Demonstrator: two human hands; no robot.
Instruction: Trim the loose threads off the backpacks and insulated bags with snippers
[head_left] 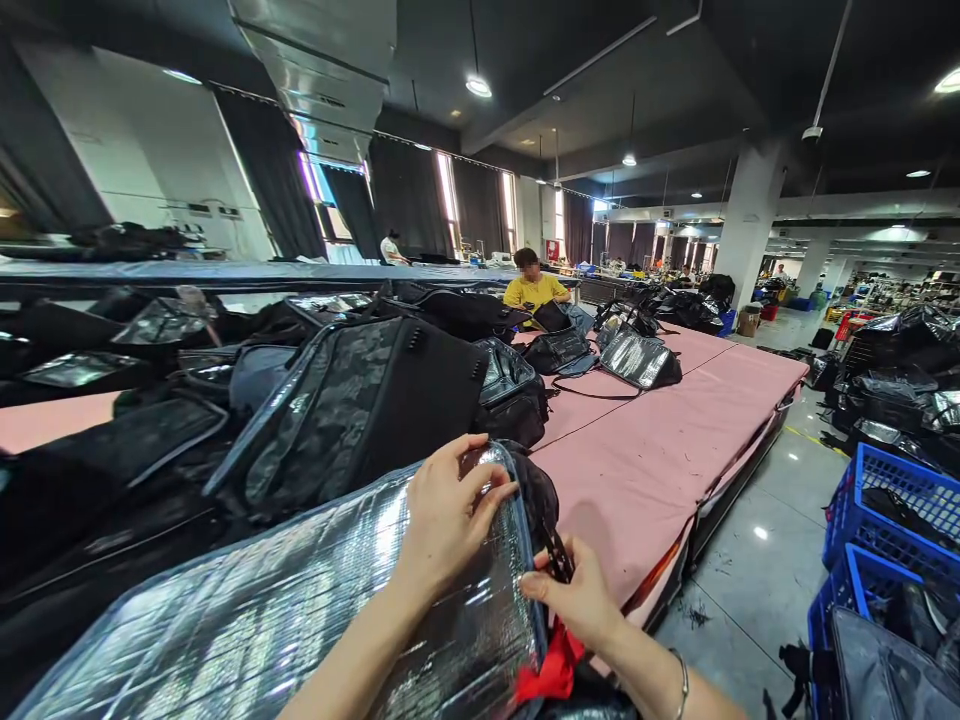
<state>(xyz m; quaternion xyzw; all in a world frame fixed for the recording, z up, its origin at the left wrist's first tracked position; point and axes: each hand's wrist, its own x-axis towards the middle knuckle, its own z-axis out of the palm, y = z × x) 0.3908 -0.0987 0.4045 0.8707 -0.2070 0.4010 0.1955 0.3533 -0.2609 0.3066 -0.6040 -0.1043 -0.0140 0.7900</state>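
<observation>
A foil-lined bag (300, 590) with a dark blue bound edge lies across the foreground, its silver lining facing up. My left hand (450, 505) rests on the lining near the far corner, thumb and fingers pinched at the bound edge. At the right side of that edge is my right hand (574, 590), closed around black thread snips (556, 556) that point upward. Its thumb and fingertip also touch the binding. A red cloth strip (553, 665) hangs just below this hand. How the strip is attached is hidden.
Black and camouflage bags (360, 410) are heaped left and ahead. A pink-covered table (637, 460) stretches away, with more foil-lined bags (637, 357) on it. Blue crates (892, 500) stand on the floor at right. A person in yellow (536, 290) works across the table.
</observation>
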